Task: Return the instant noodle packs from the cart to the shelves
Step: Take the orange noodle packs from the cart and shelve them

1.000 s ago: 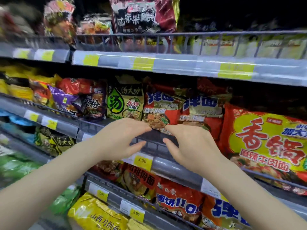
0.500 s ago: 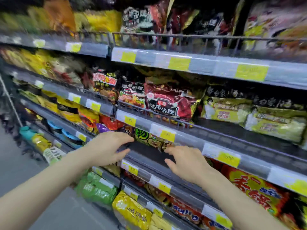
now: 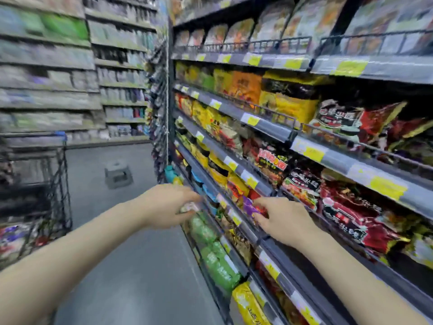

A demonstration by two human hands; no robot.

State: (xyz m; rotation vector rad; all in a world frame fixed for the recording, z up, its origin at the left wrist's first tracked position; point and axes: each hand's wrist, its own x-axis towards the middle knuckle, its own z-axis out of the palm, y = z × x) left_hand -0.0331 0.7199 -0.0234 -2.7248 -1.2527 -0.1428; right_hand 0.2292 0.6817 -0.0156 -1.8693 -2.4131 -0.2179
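Observation:
The noodle shelves (image 3: 269,127) run along my right, full of yellow, red and black packs. My left hand (image 3: 164,207) hovers in front of a lower shelf's edge, fingers loosely apart and holding nothing that I can make out through the blur. Further right, my right hand (image 3: 283,221) is spread open at the shelf rail, its fingertips next to a purple pack (image 3: 248,204). The wire cart (image 3: 59,174) stands at the far left, with colourful packs (image 3: 11,235) visible in its basket.
Green packs (image 3: 215,261) and a yellow pack (image 3: 248,303) fill the lowest shelves below my hands. A small grey step stool (image 3: 118,174) sits on the aisle floor ahead. Another shelf wall (image 3: 46,66) lines the left side of the aisle.
My view has swung left, bringing the aisle and the cart into sight. Both hands have drawn back from the middle shelf and now sit lower, at its edge, still holding nothing.

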